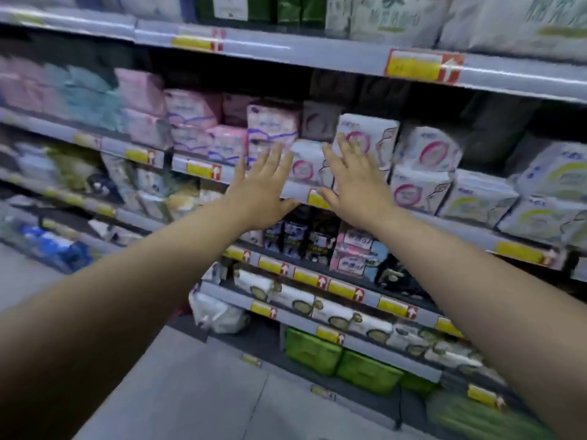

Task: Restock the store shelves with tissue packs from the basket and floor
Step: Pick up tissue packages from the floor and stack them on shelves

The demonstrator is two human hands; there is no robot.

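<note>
Reaching across the centre of the frame toward the shelving (349, 55), with nothing held. Running in several tiers from upper left to lower right, those shelves, already crowded with packs; blurred, so print unreadable. No basket visible anywhere; grey floor (197, 385) at lower centre, with a white bundle (219, 312) lying against the shelf foot below centre, possibly stock waiting, though too soft to tell.

Both arms outstretched. Left hand (263, 192) flat, grip released, fingers spread, thumb resting near the shelf edge (295, 188) at centre. Right hand (352, 179) also flat, grip released, palm just in front of or against the white pack with a pink ring (306, 168) at centre; actual contact hard to confirm. Taller pink-ringed pack (368, 138) just right of the fingertips, standing upright and partly hidden by them.

Likely pressing or squaring the front row. Risks from here, as judgement only:
- Pushing unevenly, so tipping the taller pack backward or sideways into the dark pack (320, 120) behind.
- Shoving the centre pack too deep, leaving a ragged face on the row.
- Soft wrapping crumpling under flat palms.
- Thumbs or wrists knocking the yellow price tag (316, 198) off the rail between the hands.
- Drawing back carelessly, dragging a front pack over the edge onto lower tiers.
</note>
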